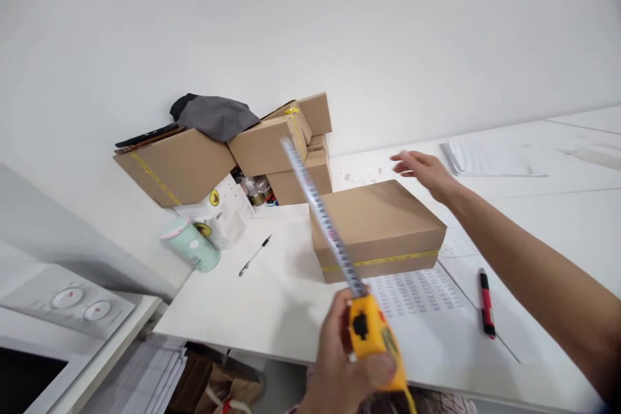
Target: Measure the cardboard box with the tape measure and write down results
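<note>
Yellow tape measure [371, 336] gripped in left hand [339, 369], fingers closed round case. No brand legible on case. Blade [320, 213] extended up-left from that hand, long axis crossing near-left corner of cardboard box [383, 220]. Box set just beyond left hand, long side running rightward. Printed sheet [417, 294] tucked under it, rows too small to be read. Right hand [424, 171] spread, empty, at box's far edge, nearer of two; contact not discernible.
</note>
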Demonstrator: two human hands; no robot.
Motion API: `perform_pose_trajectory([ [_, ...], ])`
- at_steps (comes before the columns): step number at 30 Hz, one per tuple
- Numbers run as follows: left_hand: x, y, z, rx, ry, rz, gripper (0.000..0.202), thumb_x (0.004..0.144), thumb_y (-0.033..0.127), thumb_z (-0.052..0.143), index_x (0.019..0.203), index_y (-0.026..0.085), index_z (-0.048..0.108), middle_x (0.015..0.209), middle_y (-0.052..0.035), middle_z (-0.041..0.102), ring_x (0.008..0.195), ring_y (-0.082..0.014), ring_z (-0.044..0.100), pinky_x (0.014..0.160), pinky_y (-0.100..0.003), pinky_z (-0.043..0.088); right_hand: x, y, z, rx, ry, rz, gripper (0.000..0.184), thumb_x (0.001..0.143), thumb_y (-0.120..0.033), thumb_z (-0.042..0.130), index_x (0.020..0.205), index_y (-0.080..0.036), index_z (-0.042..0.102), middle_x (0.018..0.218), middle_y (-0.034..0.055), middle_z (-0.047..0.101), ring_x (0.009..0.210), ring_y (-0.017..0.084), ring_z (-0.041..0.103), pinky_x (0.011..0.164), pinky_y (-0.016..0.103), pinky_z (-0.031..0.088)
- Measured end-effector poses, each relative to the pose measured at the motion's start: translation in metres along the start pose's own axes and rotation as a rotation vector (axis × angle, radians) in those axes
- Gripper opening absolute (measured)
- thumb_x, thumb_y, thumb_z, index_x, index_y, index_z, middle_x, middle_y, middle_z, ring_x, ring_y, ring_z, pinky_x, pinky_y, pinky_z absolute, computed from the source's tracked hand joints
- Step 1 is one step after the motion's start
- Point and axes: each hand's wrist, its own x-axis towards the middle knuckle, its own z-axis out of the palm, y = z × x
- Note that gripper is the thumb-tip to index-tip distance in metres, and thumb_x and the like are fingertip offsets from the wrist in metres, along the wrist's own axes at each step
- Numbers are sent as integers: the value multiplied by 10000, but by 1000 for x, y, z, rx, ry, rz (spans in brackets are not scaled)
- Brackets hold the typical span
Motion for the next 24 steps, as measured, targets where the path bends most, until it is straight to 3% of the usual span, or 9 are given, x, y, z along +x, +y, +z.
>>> perform_pose_trajectory([
  [2,1,2,-27,165,232,124,865,576,423,954,1314,233,544,1028,-52,659,888,-197,631,753,-278,542,-26,16,-26,-75,138,46,519,930,-705,485,986,-242,713,901,122,701,886,269,654,866,427,524],
  [4,9,1,-48,258,362,174,807,613,429,934,1293,233,547,1036,-48,659,885,-188,624,764,-279,552,-58,37,-43,-173,75,93,560,956,-732,391,1079,-282,701,832,114,689,810,292,641,837,476,518],
  [7,27,1,-62,256,286,170,648,626,474,913,1126,196,608,913,-21,647,790,-155,600,711,-258,535,-100,56,-48,-219,-60,97,542,971,-702,348,1316,-388,623,801,76,690,752,315,649,834,540,534],
  [10,40,13,-61,221,180,169,569,631,476,906,1028,187,617,850,-3,638,741,-139,589,680,-246,511,-118,45,-41,-254,-94,51,533,963,-668,393,1399,-434,591,949,52,732,807,308,675,851,539,554],
  [13,47,41,-55,224,134,227,549,655,460,891,1051,198,615,879,-2,653,759,-145,603,691,-250,509,-106,11,-35,-338,-45,-23,518,929,-673,478,1296,-373,687,1116,55,734,901,291,671,807,457,555],
  [16,58,71,-51,271,82,267,504,677,441,874,1040,202,618,888,0,659,768,-148,611,692,-250,503,-76,-19,-29,-528,36,-80,524,872,-715,526,1040,-276,756,954,83,718,840,281,657,699,411,518],
  [18,67,86,-48,300,78,269,477,674,429,872,1005,195,621,869,3,654,753,-142,604,686,-245,495,-54,-27,-21,-700,119,-140,516,870,-704,513,845,-238,733,961,111,697,889,304,644,726,429,504],
  [21,74,96,-42,338,117,287,494,650,437,878,993,187,625,836,6,636,738,-137,589,681,-242,494,-26,-29,-4,-863,156,-298,431,943,-537,444,769,-216,673,1113,157,690,1081,350,598,870,471,475],
  [24,67,84,-29,362,113,291,559,643,449,892,1062,203,616,837,6,632,739,-142,583,664,-238,499,-12,-29,13,-889,67,-323,376,991,-380,352,872,-202,660,1069,169,716,1010,326,624,852,437,450],
])
